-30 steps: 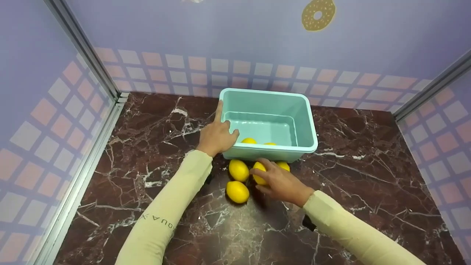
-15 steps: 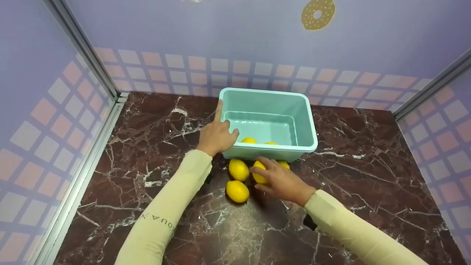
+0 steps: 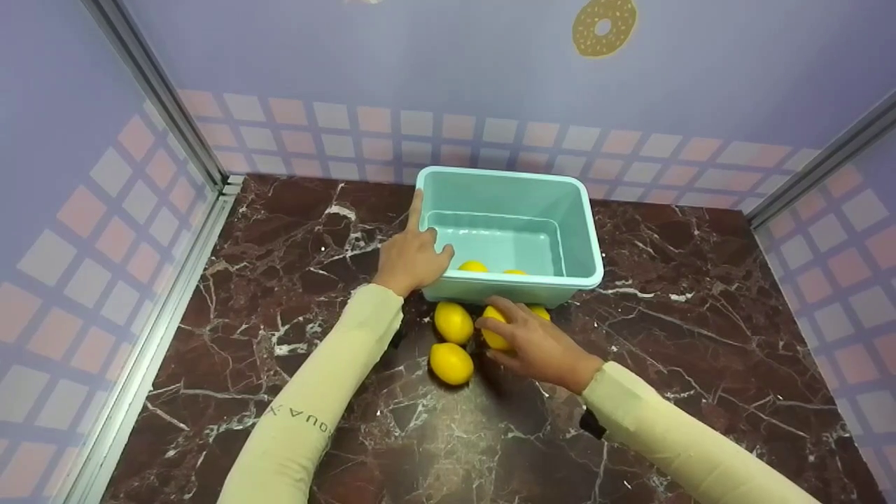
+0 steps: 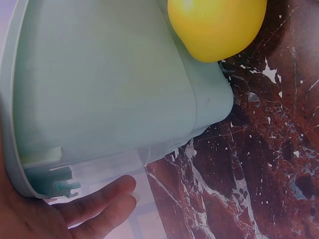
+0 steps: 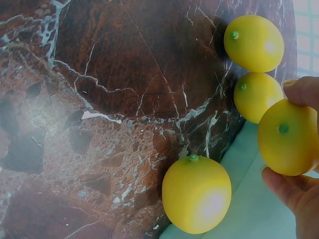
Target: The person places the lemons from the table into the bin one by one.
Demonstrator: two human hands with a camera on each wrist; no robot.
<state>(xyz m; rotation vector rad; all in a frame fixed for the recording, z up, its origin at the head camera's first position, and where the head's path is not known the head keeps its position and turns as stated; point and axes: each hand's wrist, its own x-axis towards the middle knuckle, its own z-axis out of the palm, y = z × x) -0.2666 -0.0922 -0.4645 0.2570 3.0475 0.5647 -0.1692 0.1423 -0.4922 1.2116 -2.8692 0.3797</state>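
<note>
My left hand (image 3: 413, 257) holds the left rim of a pale turquoise plastic bin (image 3: 511, 281), one finger pointing along the edge. In the left wrist view two fingers (image 4: 107, 201) extend outside the bin's wall. My right hand (image 3: 539, 346) pinches a lemon (image 5: 286, 137) between thumb and fingers, just in front of the bin. Left of that hand lie two lemons, one near the bin (image 3: 453, 323) and one closer to me (image 3: 451, 364). Another lemon (image 3: 539, 313) is partly hidden behind the right hand. Inside the bin, two lemons (image 3: 473, 267) show over the front rim.
The bin stands on a dark red marbled tabletop (image 3: 700, 336) near the back wall (image 3: 490, 84), which has a tile pattern and a donut picture (image 3: 604, 28). Side panels with metal posts (image 3: 161, 91) flank the table.
Almost nothing differs. The right hand has shifted very slightly with the lemon in its fingers; the left hand stays on the bin.
</note>
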